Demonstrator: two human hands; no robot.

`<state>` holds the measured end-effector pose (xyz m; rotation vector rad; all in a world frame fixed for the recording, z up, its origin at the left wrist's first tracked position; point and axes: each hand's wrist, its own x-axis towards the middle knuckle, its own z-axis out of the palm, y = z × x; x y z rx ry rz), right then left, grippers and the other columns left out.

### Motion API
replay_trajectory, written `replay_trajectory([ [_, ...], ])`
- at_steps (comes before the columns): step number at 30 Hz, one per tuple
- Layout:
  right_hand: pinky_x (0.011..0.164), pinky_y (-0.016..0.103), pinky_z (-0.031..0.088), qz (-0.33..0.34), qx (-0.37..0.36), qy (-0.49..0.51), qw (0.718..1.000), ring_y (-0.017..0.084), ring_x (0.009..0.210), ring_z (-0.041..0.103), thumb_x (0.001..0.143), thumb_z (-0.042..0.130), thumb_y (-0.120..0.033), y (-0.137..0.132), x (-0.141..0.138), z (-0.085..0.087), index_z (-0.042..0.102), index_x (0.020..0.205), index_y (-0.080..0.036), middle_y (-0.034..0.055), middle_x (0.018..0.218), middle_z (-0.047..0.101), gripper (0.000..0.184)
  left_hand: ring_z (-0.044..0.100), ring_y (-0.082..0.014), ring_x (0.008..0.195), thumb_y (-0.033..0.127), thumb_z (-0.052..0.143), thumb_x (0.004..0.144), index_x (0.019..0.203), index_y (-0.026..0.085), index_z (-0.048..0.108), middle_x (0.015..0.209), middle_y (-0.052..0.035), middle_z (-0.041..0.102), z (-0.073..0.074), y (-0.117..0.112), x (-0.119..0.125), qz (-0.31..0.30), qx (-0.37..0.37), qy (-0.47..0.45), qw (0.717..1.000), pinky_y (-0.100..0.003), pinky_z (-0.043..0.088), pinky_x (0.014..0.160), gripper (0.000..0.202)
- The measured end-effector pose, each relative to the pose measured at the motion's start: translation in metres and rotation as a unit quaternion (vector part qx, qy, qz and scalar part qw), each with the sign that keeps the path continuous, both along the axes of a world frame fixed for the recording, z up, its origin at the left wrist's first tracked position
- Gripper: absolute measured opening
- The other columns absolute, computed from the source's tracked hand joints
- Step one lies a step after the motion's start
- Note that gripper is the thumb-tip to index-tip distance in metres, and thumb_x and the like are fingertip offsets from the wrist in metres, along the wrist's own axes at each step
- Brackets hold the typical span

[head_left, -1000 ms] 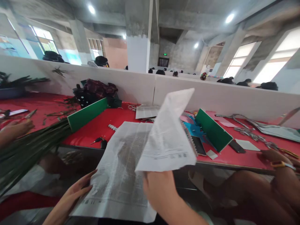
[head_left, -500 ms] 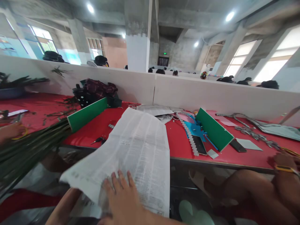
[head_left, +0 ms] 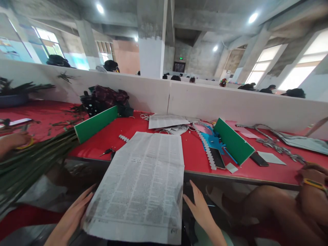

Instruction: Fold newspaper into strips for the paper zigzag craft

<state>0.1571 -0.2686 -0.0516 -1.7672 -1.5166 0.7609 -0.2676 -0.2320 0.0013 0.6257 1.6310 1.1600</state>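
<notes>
A folded newspaper sheet (head_left: 143,184) lies flat, half on the red table (head_left: 194,157) and half over my lap. My left hand (head_left: 73,215) rests at its lower left edge, fingers stretched out along the paper. On the other side, my right hand (head_left: 200,208) is at the sheet's right edge with straight, spread fingers. Neither hand grips anything.
Two green dividers (head_left: 94,124) (head_left: 234,141) stand left and right of my place. More newspaper (head_left: 166,121), blue and pink cut paper (head_left: 212,141), a phone (head_left: 258,159) and small scissors (head_left: 107,152) lie on the table. People sit either side; long green stems (head_left: 30,160) at left.
My right hand folded the raised half of the newspaper down over the other half and pressed it flat. Both hands now sit at the sheet's side edges.
</notes>
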Motion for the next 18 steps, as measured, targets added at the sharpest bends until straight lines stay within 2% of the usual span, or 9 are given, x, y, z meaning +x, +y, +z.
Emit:
replay_trajectory([
  [2, 0.107, 0.045, 0.029, -0.027, 0.005, 0.063, 0.998, 0.026, 0.130, 0.037, 0.081, 0.049, -0.046, 0.006, 0.007, -0.015, 0.026, 0.141, -0.017, 0.0136, 0.140, 0.040, 0.070, 0.060, -0.0241, 0.106, 0.030, 0.072, 0.061, 0.118, 0.025, 0.055, 0.109, -0.0026, 0.068, -0.005, 0.003, -0.002, -0.025, 0.016, -0.027, 0.999, -0.024, 0.055, 0.077, 0.059],
  [4, 0.103, 0.042, 0.036, -0.039, 0.019, 0.126, 0.991, 0.024, 0.123, 0.047, 0.081, 0.049, -0.047, 0.017, 0.007, -0.022, 0.022, 0.142, -0.016, 0.0156, 0.133, 0.048, 0.074, 0.062, -0.0243, 0.102, 0.031, 0.076, 0.058, 0.125, 0.026, 0.049, 0.109, -0.0036, 0.067, -0.011, 0.010, -0.005, -0.052, 0.029, -0.035, 0.998, -0.024, 0.055, 0.075, 0.072],
  [6, 0.095, 0.039, 0.043, -0.044, 0.034, 0.171, 0.984, 0.023, 0.109, 0.057, 0.080, 0.050, -0.048, 0.032, 0.004, -0.023, 0.022, 0.141, -0.015, 0.0148, 0.120, 0.058, 0.074, 0.064, -0.0242, 0.098, 0.034, 0.077, 0.058, 0.130, 0.027, 0.044, 0.112, -0.0055, 0.066, -0.016, 0.022, -0.009, -0.075, 0.037, -0.028, 0.996, -0.025, 0.055, 0.075, 0.079],
  [9, 0.084, 0.036, 0.049, -0.048, 0.067, 0.207, 0.975, 0.020, 0.087, 0.064, 0.077, 0.052, -0.048, 0.057, -0.003, -0.019, 0.030, 0.138, -0.019, 0.0074, 0.097, 0.066, 0.071, 0.064, -0.0234, 0.098, 0.035, 0.077, 0.060, 0.132, 0.024, 0.043, 0.116, -0.0088, 0.063, -0.015, 0.048, -0.010, -0.093, 0.052, 0.003, 0.994, -0.025, 0.053, 0.077, 0.080],
  [11, 0.078, 0.035, 0.050, -0.053, 0.091, 0.235, 0.966, 0.019, 0.077, 0.064, 0.074, 0.056, -0.046, 0.072, -0.005, -0.015, 0.036, 0.134, -0.019, 0.0035, 0.085, 0.067, 0.068, 0.063, -0.0238, 0.100, 0.035, 0.074, 0.063, 0.134, 0.024, 0.041, 0.118, -0.0097, 0.062, -0.006, 0.069, -0.006, -0.126, 0.082, 0.015, 0.989, -0.028, 0.052, 0.081, 0.079],
  [14, 0.074, 0.033, 0.049, -0.061, 0.128, 0.279, 0.950, 0.019, 0.075, 0.062, 0.069, 0.062, -0.042, 0.091, -0.003, -0.001, 0.046, 0.125, -0.018, 0.0030, 0.081, 0.065, 0.064, 0.063, -0.0248, 0.100, 0.032, 0.076, 0.061, 0.137, 0.024, 0.035, 0.114, -0.0094, 0.064, 0.013, 0.100, 0.004, -0.174, 0.114, 0.029, 0.978, -0.031, 0.050, 0.084, 0.087],
  [18, 0.072, 0.031, 0.049, -0.034, 0.177, 0.274, 0.945, 0.018, 0.077, 0.060, 0.067, 0.065, -0.034, 0.104, 0.011, 0.034, 0.059, 0.109, -0.019, 0.0045, 0.089, 0.064, 0.045, 0.061, -0.0262, 0.103, 0.028, 0.079, 0.056, 0.136, 0.023, 0.037, 0.114, -0.0090, 0.064, 0.046, 0.124, 0.016, -0.263, 0.164, 0.048, 0.950, -0.031, 0.051, 0.083, 0.091],
])
